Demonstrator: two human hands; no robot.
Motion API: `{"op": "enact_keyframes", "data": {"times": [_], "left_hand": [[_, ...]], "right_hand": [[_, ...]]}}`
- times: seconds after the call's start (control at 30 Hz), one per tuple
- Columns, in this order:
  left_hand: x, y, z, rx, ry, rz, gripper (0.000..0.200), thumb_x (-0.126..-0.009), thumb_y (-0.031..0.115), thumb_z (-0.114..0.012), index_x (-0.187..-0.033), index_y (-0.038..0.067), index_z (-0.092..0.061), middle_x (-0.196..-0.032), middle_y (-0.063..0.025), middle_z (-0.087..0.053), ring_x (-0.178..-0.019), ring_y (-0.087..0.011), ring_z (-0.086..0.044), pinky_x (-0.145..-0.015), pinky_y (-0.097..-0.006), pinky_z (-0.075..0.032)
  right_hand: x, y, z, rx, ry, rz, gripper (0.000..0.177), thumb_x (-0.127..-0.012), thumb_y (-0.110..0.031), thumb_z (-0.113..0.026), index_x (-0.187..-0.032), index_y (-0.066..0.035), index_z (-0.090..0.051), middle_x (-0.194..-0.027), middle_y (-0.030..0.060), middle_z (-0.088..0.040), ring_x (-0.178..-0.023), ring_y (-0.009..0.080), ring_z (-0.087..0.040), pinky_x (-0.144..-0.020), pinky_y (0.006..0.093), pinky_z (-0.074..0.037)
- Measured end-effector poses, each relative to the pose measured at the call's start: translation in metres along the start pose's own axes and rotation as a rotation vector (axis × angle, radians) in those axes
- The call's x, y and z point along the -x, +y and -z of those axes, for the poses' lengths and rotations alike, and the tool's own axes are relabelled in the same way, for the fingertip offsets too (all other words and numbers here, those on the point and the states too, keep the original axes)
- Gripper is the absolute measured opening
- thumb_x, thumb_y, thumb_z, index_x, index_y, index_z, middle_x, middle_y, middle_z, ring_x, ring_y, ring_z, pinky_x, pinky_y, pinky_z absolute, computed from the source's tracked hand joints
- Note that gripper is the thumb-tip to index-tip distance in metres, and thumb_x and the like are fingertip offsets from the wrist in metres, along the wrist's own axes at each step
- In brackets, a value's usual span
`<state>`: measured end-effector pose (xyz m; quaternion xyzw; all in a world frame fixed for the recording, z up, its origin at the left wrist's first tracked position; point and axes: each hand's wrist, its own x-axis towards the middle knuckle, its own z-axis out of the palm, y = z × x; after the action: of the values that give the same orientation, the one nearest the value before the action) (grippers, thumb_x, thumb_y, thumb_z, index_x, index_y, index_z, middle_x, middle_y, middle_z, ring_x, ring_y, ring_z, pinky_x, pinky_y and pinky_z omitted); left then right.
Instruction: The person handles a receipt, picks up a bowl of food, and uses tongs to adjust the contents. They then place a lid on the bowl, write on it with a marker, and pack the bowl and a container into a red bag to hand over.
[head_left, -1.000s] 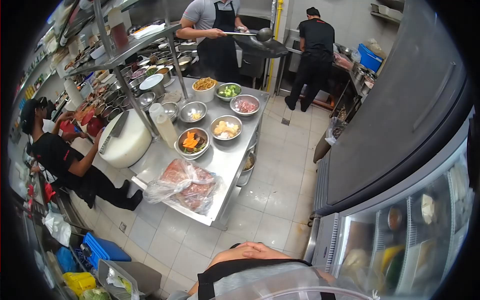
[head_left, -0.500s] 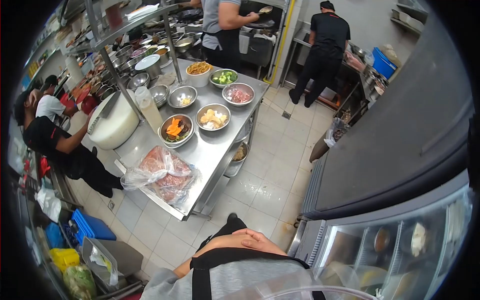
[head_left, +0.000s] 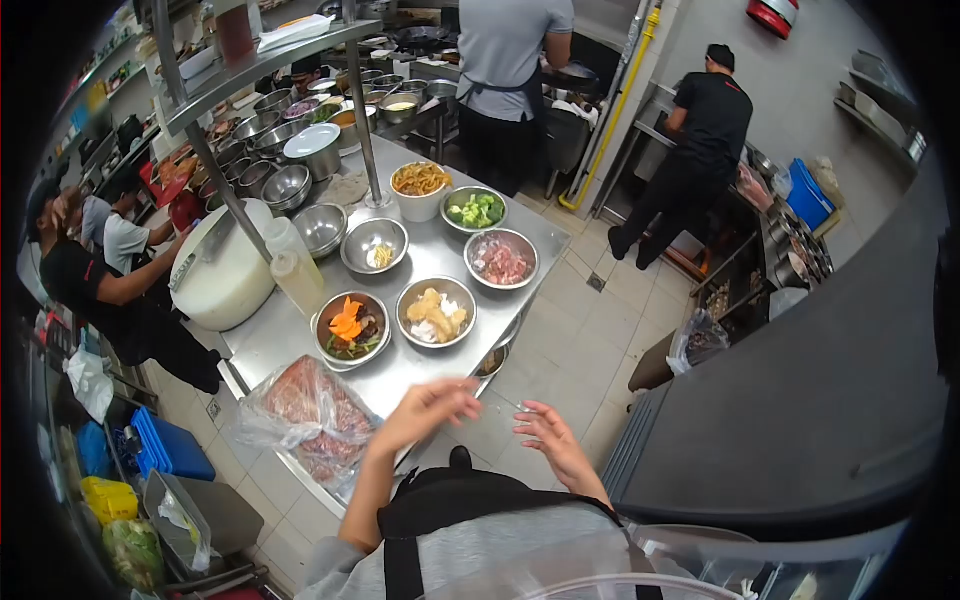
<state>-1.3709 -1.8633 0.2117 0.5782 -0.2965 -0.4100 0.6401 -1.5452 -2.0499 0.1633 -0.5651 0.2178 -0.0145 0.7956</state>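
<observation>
**Desk:** What are the fingers doing?

**Me:** On my feed, both sets are spread and slack, gripping nothing. The left hand (head_left: 430, 405) hovers at lower centre, over the near edge of the steel table (head_left: 400, 378). The right hand (head_left: 555, 445) hangs just right of it, over the floor tiles, palm turned inward.

**Desk:** Nearest thing?

**Me:** The bag of meat (head_left: 300, 415), lower left of the left hand, lying at the table's near corner, untouched. I'd guess it sits at the edge because the bowls take up the rest (it's a bulky, floppy lump). Above the left hand, a bowl of carrot and greens (head_left: 352, 325) and a bowl of pale pieces (head_left: 435, 313) stand side by side, with more bowls in rows behind. I judge they're set out that way to keep each one separate and within reach.

**Desk:** Further out?

**Me:** A squeeze bottle (head_left: 298, 280) and a white chopping block (head_left: 225, 265) at centre left. A person in a grey shirt (head_left: 510, 60) is at the top and another in black (head_left: 705, 130) at upper right, both turned away.

**Desk:** Any labels?

**Me:** None I can read.
</observation>
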Motion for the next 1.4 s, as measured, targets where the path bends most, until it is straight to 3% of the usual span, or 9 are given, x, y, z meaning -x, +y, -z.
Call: {"op": "enact_keyframes", "data": {"times": [0.13, 0.33, 0.47, 0.53, 0.6, 0.67, 0.87, 1.23, 1.4], "left_hand": [[-0.076, 0.016, 0.071, 0.167, 0.334, -0.182, 0.035, -0.09, 0.016, -0.051, -0.12, -0.001, -0.048, -0.098, -0.0114, -0.062, -0.082, -0.018, -0.064, -0.062, -0.0247, -0.052], [-0.234, -0.027, 0.201, 0.267, 0.573, -0.001, 0.029, -0.09, 0.01, -0.049, -0.114, -0.006, -0.048, -0.098, -0.0139, -0.057, -0.094, -0.0266, -0.061, -0.078, -0.0298, -0.051], [-0.305, -0.045, 0.248, 0.366, 0.695, 0.028, 0.03, -0.088, 0.011, -0.051, -0.11, -0.01, -0.046, -0.103, -0.0186, -0.052, -0.092, -0.031, -0.061, -0.075, -0.0313, -0.053], [-0.33, -0.046, 0.26, 0.424, 0.77, 0.073, 0.033, -0.087, 0.012, -0.054, -0.108, -0.011, -0.045, -0.107, -0.0204, -0.049, -0.09, -0.0327, -0.061, -0.072, -0.0326, -0.054], [-0.344, -0.043, 0.268, 0.503, 0.797, 0.094, 0.036, -0.085, 0.013, -0.058, -0.109, -0.011, -0.045, -0.11, -0.0216, -0.047, -0.088, -0.0334, -0.06, -0.07, -0.0337, -0.056], [-0.359, -0.064, 0.285, 0.535, 0.822, 0.062, 0.037, -0.08, 0.014, -0.063, -0.104, -0.01, -0.046, -0.116, -0.0242, -0.041, -0.089, -0.036, -0.058, -0.07, -0.0373, -0.057], [-0.378, -0.071, 0.295, 0.724, 0.974, 0.057, 0.023, -0.075, 0.004, -0.059, -0.09, -0.008, -0.046, -0.101, -0.0186, -0.042, -0.087, -0.0402, -0.055, -0.071, -0.0423, -0.058], [-0.373, -0.068, 0.285, 0.949, 1.043, -0.088, 0.016, -0.071, -0.005, -0.051, -0.083, -0.009, -0.041, -0.083, -0.0125, -0.039, -0.082, -0.0437, -0.054, -0.076, -0.0404, -0.057], [-0.357, -0.042, 0.274, 0.831, 1.012, -0.184, 0.024, -0.073, -0.002, -0.05, -0.094, -0.013, -0.043, -0.095, -0.0192, -0.047, -0.087, -0.0447, -0.056, -0.08, -0.0354, -0.056]], "right_hand": [[-0.035, -0.002, 0.037, -0.164, 0.126, -0.05, 0.032, -0.093, -0.026, -0.047, -0.119, -0.008, -0.047, -0.106, 0.0073, -0.059, -0.095, 0.0154, -0.056, -0.081, 0.0305, -0.044], [-0.093, 0.017, 0.091, -0.106, 0.114, -0.194, 0.027, -0.092, -0.025, -0.049, -0.115, -0.009, -0.05, -0.099, 0.0077, -0.061, -0.088, 0.0136, -0.058, -0.074, 0.0281, -0.046], [-0.143, 0.061, 0.157, 0.07, 0.089, -0.359, 0.03, -0.091, -0.027, -0.05, -0.115, -0.008, -0.049, -0.103, 0.0084, -0.059, -0.091, 0.0171, -0.057, -0.078, 0.0297, -0.044], [-0.164, 0.115, 0.217, 0.161, 0.196, -0.409, 0.033, -0.089, -0.028, -0.054, -0.111, -0.004, -0.052, -0.093, 0.0084, -0.062, -0.079, 0.0142, -0.06, -0.068, 0.0282, -0.048], [-0.174, 0.17, 0.298, 0.399, 0.108, -0.161, 0.032, -0.088, -0.027, -0.056, -0.106, -0.001, -0.054, -0.087, 0.0083, -0.062, -0.079, 0.0161, -0.06, -0.067, 0.028, -0.049], [-0.189, 0.194, 0.346, 0.512, 0.117, -0.177, 0.032, -0.088, -0.027, -0.056, -0.106, -0.001, -0.055, -0.087, 0.0082, -0.062, -0.079, 0.016, -0.06, -0.067, 0.0278, -0.048], [-0.223, 0.205, 0.448, 0.578, 0.263, -0.623, 0.031, -0.088, -0.026, -0.056, -0.105, -0.001, -0.055, -0.085, 0.0079, -0.063, -0.078, 0.0157, -0.06, -0.067, 0.027, -0.048], [-0.3, 0.21, 0.461, 0.443, -0.029, -0.459, 0.031, -0.086, -0.025, -0.058, -0.106, -0.001, -0.056, -0.082, 0.0072, -0.063, -0.075, 0.0147, -0.059, -0.065, 0.0264, -0.047], [-0.312, 0.204, 0.454, 0.608, -0.049, -0.472, 0.032, -0.087, -0.027, -0.056, -0.107, -0.002, -0.056, -0.084, 0.0068, -0.062, -0.078, 0.0149, -0.058, -0.068, 0.0273, -0.045]]}}
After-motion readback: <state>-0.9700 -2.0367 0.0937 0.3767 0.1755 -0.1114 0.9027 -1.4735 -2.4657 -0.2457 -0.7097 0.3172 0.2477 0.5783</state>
